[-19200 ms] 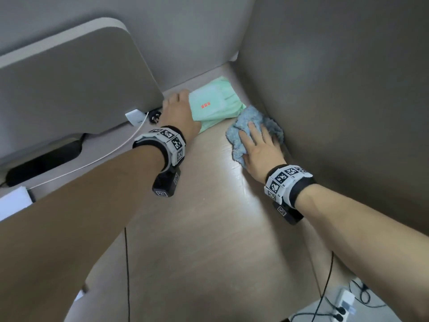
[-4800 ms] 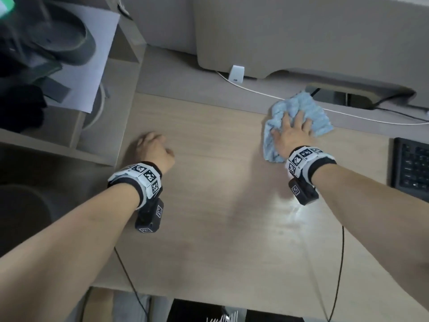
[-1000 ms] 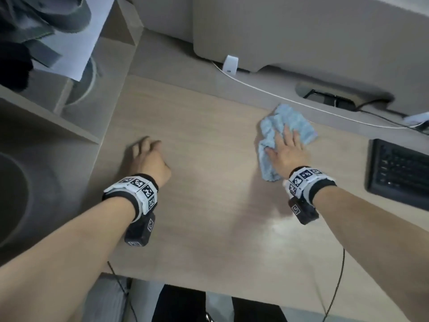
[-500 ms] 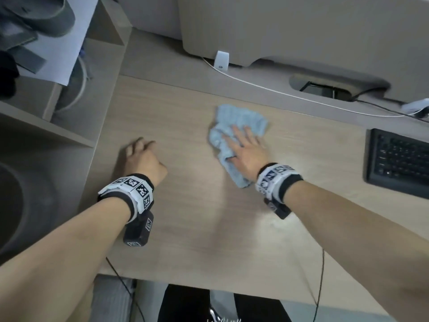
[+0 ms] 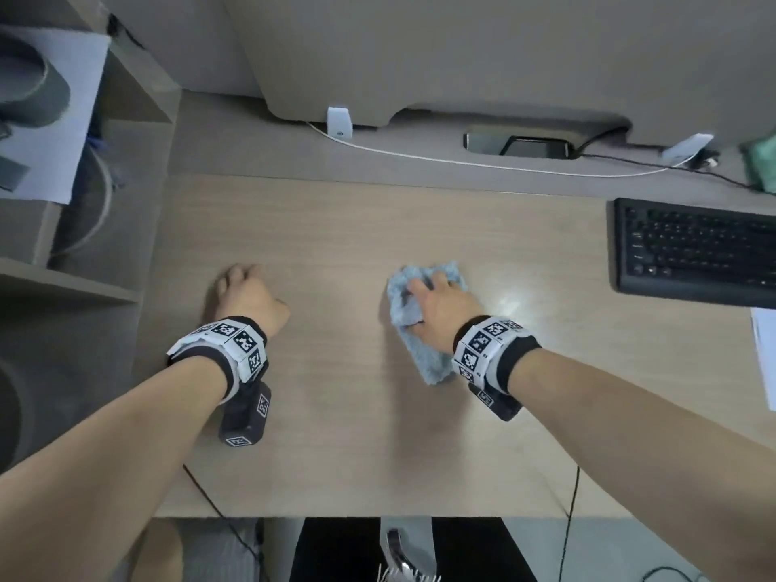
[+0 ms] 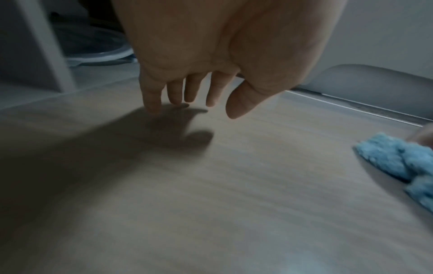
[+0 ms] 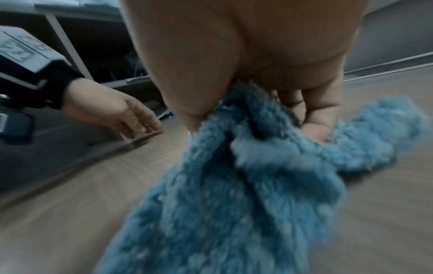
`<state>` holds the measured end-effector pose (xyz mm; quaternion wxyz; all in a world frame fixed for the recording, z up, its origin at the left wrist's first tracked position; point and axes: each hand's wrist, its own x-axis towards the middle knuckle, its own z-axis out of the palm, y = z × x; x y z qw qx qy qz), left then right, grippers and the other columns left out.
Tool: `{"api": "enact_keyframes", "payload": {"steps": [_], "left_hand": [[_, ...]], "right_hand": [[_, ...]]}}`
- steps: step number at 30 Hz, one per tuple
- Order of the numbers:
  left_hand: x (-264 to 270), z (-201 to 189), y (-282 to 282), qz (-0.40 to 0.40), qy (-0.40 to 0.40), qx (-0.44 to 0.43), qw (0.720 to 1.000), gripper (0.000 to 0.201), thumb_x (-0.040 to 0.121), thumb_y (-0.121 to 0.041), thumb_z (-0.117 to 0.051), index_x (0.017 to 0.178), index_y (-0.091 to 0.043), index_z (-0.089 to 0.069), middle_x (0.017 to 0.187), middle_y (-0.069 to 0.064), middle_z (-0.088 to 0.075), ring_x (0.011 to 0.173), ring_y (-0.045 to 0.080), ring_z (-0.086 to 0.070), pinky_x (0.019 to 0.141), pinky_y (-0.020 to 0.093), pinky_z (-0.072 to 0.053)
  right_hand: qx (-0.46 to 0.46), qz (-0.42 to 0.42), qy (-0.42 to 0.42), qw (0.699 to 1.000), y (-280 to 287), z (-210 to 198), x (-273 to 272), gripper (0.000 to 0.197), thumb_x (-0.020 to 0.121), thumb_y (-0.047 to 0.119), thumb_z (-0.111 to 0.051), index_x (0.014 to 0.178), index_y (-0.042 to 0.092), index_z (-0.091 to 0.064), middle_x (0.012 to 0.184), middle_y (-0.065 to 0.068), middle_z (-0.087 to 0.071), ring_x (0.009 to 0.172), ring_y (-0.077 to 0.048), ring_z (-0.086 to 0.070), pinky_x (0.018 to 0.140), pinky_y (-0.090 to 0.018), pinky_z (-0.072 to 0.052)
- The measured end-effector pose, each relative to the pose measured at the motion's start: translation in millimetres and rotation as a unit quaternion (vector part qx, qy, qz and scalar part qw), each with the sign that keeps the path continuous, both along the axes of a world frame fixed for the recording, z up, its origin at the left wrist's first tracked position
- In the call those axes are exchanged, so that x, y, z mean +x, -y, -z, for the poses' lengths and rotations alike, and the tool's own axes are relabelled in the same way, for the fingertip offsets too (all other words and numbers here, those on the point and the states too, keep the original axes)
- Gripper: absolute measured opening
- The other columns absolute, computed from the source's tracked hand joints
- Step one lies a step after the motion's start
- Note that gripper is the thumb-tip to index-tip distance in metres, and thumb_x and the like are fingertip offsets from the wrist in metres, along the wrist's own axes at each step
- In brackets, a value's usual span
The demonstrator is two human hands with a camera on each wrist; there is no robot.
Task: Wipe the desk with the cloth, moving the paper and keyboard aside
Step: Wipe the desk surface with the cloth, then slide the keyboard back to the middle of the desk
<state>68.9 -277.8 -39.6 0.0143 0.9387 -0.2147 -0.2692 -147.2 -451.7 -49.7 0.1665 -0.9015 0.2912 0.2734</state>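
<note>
While the left hand [image 5: 247, 296] rests loose-fingered, right-hand fingers [image 7: 314, 115] curl into the bunched cloth [image 5: 413, 325] beneath them.

Up close we've got our right hand [image 7: 246, 61] with its fingers [image 7: 314, 128] curled into the fluffy blue cloth [image 7: 234, 194], bunching it up; the thumb presses on the near fold. The cloth trails down onto the wood-grain desk [image 7: 82, 213] and fills most of the lower frame, pretty blurry. Off to the side our left hand [image 7: 112, 111] hangs over the desk, fingers loose and pointing down, fingertips at or just above the surface. Its wristband [image 7: 30, 61] with black-and-white markers shows at the edge.
</note>
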Motion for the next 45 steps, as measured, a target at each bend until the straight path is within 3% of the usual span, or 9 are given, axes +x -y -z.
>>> {"api": "enact_keyframes", "payload": {"steps": [7,11,14,17,25,28,36,39,45], "left_hand": [[-100.3,-10.9,120.1,0.106,-0.080,-0.055,0.990,0.044,0.087,-0.014,-0.047,0.131,-0.014,-0.050,0.129,0.018,-0.056,0.118,0.039,-0.053,0.099,0.040,-0.044],[-172.3,-17.8,194.9,0.104,-0.163,-0.117,0.974,0.027,0.086,-0.016,-0.049,0.109,-0.019,-0.065,0.108,0.010,-0.068,0.102,0.031,-0.061,0.094,0.031,-0.047],[-215.7,-9.6,247.5,0.050,-0.253,-0.143,0.956,0.017,0.070,-0.020,-0.053,0.083,-0.017,-0.064,0.090,0.014,-0.071,0.086,0.036,-0.068,0.081,0.039,-0.054],[-262.6,-9.5,295.8,0.005,-0.306,-0.150,0.940,0.007,0.072,-0.015,-0.053,0.076,-0.016,-0.059,0.086,0.015,-0.065,0.069,0.030,-0.060,0.066,0.036,-0.048],[-328.1,-1.3,383.7,-0.083,-0.293,-0.176,0.936,0.015,0.090,-0.015,-0.056,0.076,-0.020,-0.058,0.095,0.010,-0.060,0.083,0.026,-0.058,0.079,0.040,-0.054],[-338.3,1.5,402.9,-0.124,-0.272,-0.194,0.935,0.017,0.088,-0.024,-0.063,0.096,-0.010,-0.066,0.093,0.012,-0.065,0.083,0.028,-0.064,0.078,0.043,-0.059],[-352.5,9.6,430.2,-0.135,-0.224,-0.183,0.947,0.028,0.086,-0.031,-0.065,0.078,-0.004,-0.063,0.087,0.017,-0.065,0.079,0.033,-0.065,0.084,0.049,-0.057],[-352.5,15.0,430.8,-0.120,-0.229,-0.183,0.948,0.038,0.088,-0.033,-0.063,0.101,0.002,-0.066,0.095,0.014,-0.066,0.086,0.031,-0.064,0.082,0.039,-0.056],[-339.3,8.0,418.9,-0.099,-0.197,-0.208,0.953,0.039,0.091,-0.035,-0.058,0.106,-0.001,-0.065,0.098,0.013,-0.065,0.087,0.030,-0.061,0.077,0.031,-0.047]], "right_hand": [[0.147,0.131,0.028,0.980,31.8,-26.4,-118.0,0.065,0.082,0.060,-0.064,0.135,0.026,-0.048,0.127,-0.002,-0.057,0.111,-0.026,-0.059,0.092,-0.038,-0.049],[0.205,0.294,0.134,0.924,82.8,-52.0,-176.1,0.057,0.085,0.057,-0.064,0.131,0.024,-0.058,0.116,-0.005,-0.067,0.100,-0.023,-0.065,0.085,-0.033,-0.052],[0.142,0.382,0.180,0.896,139.6,-61.7,-233.1,0.048,0.090,0.048,-0.062,0.129,0.020,-0.060,0.116,-0.003,-0.067,0.089,-0.016,-0.063,0.078,-0.026,-0.047],[0.064,0.461,0.192,0.864,207.7,-62.8,-307.2,0.042,0.093,0.045,-0.058,0.124,0.017,-0.063,0.118,-0.001,-0.066,0.105,-0.018,-0.061,0.086,-0.025,-0.042],[-0.085,0.609,0.177,0.769,355.2,-39.5,-444.3,0.060,0.091,0.048,-0.060,0.133,0.006,-0.052,0.135,-0.015,-0.057,0.126,-0.033,-0.052,0.101,-0.035,-0.040],[-0.101,0.621,0.156,0.761,385.9,-27.0,-463.6,0.067,0.090,0.049,-0.060,0.137,0.004,-0.046,0.138,-0.019,-0.052,0.128,-0.036,-0.049,0.103,-0.041,-0.040],[-0.084,0.641,0.145,0.749,420.8,-0.4,-477.1,0.069,0.087,0.052,-0.062,0.133,0.002,-0.048,0.135,-0.019,-0.054,0.127,-0.035,-0.049,0.103,-0.040,-0.040],[-0.091,0.649,0.160,0.738,422.1,2.1,-476.6,0.067,0.084,0.056,-0.062,0.127,0.006,-0.052,0.130,-0.017,-0.057,0.122,-0.035,-0.052,0.100,-0.041,-0.043],[-0.101,0.665,0.142,0.726,411.2,-11.8,-461.3,0.076,0.082,0.064,-0.058,0.130,0.004,-0.050,0.138,-0.018,-0.047,0.126,-0.037,-0.047,0.102,-0.043,-0.040]]}}
